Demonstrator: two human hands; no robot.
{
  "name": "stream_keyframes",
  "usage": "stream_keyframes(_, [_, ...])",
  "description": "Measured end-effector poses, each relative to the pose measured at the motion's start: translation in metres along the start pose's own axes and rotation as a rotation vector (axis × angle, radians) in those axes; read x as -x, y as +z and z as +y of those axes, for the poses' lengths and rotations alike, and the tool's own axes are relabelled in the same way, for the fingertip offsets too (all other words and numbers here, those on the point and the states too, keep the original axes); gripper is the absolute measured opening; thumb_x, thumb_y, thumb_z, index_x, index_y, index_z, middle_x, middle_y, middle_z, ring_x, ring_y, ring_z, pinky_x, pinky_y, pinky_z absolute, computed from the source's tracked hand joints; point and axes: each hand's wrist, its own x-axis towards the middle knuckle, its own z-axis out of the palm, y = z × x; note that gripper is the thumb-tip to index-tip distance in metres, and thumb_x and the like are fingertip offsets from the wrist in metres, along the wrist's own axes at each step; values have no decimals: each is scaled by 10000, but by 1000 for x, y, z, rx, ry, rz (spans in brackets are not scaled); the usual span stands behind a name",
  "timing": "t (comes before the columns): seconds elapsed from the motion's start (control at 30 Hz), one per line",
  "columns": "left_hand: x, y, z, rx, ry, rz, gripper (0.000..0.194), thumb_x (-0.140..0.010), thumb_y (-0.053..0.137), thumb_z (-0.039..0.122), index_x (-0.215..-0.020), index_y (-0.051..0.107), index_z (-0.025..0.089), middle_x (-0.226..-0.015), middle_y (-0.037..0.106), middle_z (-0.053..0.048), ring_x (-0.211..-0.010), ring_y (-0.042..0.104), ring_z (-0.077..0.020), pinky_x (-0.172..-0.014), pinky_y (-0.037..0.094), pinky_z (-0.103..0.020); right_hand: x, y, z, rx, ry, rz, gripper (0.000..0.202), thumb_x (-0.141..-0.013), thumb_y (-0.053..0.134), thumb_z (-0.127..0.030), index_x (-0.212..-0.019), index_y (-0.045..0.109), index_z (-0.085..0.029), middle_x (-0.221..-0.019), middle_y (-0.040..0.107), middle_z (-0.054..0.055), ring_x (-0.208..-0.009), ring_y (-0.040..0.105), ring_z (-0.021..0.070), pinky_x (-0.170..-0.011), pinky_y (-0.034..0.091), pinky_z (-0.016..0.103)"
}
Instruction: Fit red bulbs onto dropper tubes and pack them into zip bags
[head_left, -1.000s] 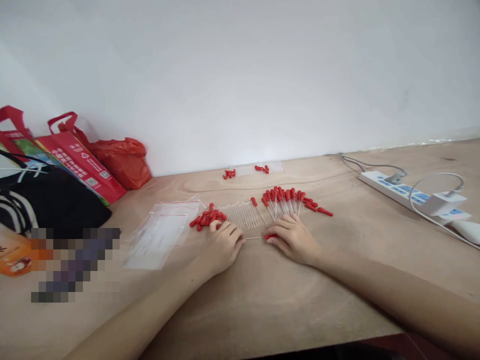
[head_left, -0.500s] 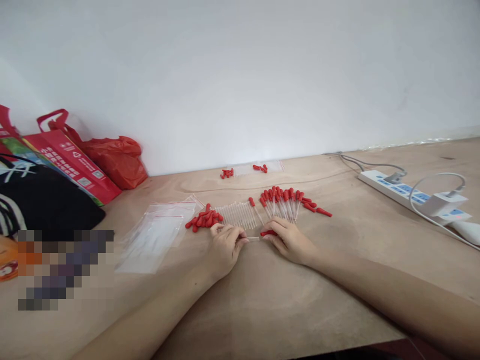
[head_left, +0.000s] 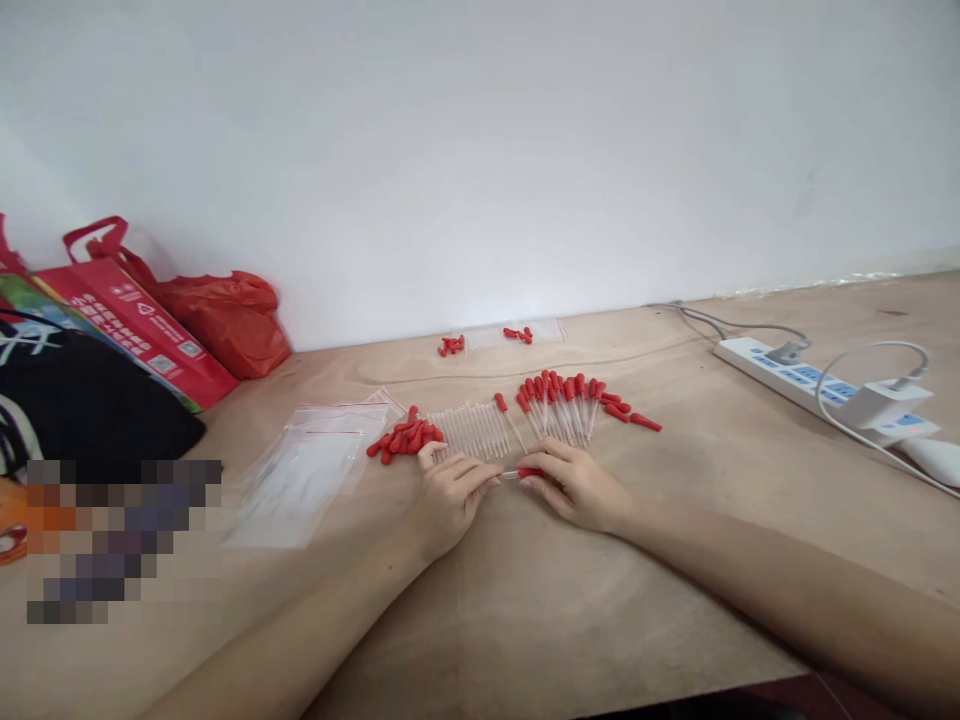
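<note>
My left hand (head_left: 456, 497) pinches a clear glass tube (head_left: 510, 475) that points to the right. Pinched in my right hand (head_left: 574, 487) is a red rubber bulb (head_left: 529, 472), and its end meets the tube's end. Behind my left hand lie a pile of red bulbs (head_left: 405, 438) and a row of bare clear tubes (head_left: 472, 430). Tubes with red bulbs on them (head_left: 562, 405) fan out behind my right hand, with one more capped tube (head_left: 501, 402) apart to their left. Several loose red bulbs (head_left: 617, 411) lie right of the fan.
Clear plastic bags (head_left: 300, 480) lie flat at the left. Farther left stand a red printed bag (head_left: 150, 330), a red plastic bag (head_left: 232, 315) and a black bag (head_left: 97, 410). A white power strip (head_left: 787, 380) with cables is at the right. Near the wall are more bulbs (head_left: 451, 346).
The gap between the tube and the red bulb has closed; the two now meet between my hands. The view has shifted slightly.
</note>
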Motion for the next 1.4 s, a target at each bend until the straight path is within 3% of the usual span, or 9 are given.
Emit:
stream_keyframes(0.43, [1, 4, -3, 57, 193, 101, 175, -837, 427, 131, -866, 582, 207, -714, 661, 27, -629, 558, -95, -746, 225, -330, 2, 1, 2, 42, -145, 81, 185, -843, 420, -204, -944, 566, -150, -795, 574, 77, -729, 521, 151, -636, 463, 273])
stream_keyframes(0.8, [2, 5, 0, -41, 220, 92, 178, -826, 417, 117, -809, 576, 195, -670, 647, 28, -595, 525, -101, -710, 214, -338, 4, 3, 4, 130, -198, 54, 161, -839, 437, -219, -860, 576, -140, -718, 558, 61, -666, 472, 147, -596, 427, 273])
stream_keyframes(1.4, [1, 9, 10, 0, 226, 126, 206, -782, 404, 69, -746, 568, 189, -621, 637, 43, -544, 498, -92, -716, 221, -337, -2, 1, -3, 146, -206, -47, 214, -848, 412, -241, -767, 571, -123, -651, 497, 43, -624, 432, 133, -596, 395, 254])
